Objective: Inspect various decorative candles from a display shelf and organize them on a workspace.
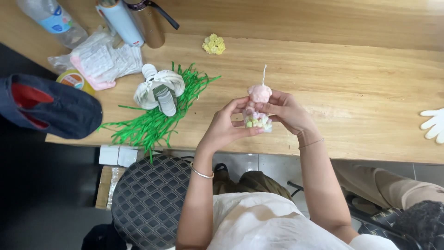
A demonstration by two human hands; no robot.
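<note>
Both hands hold a small pink figure-shaped candle (259, 94) with a white wick above the wooden table (351, 88). Pastel flower pieces (259, 121) in white, yellow and green cluster at its base. My left hand (227, 126) pinches the base from the left and below. My right hand (287, 111) grips the candle's side from the right. A loose yellow flower piece (214, 44) lies farther back on the table.
Green shredded paper (159, 118) and a white ribbon coil (159, 90) lie to the left. Bottles (148, 21), a plastic bag (104, 60) and a dark cap (51, 107) sit at the far left. Another person's white-gloved hand (434, 124) rests at the right edge. A quilted stool (148, 199) stands below.
</note>
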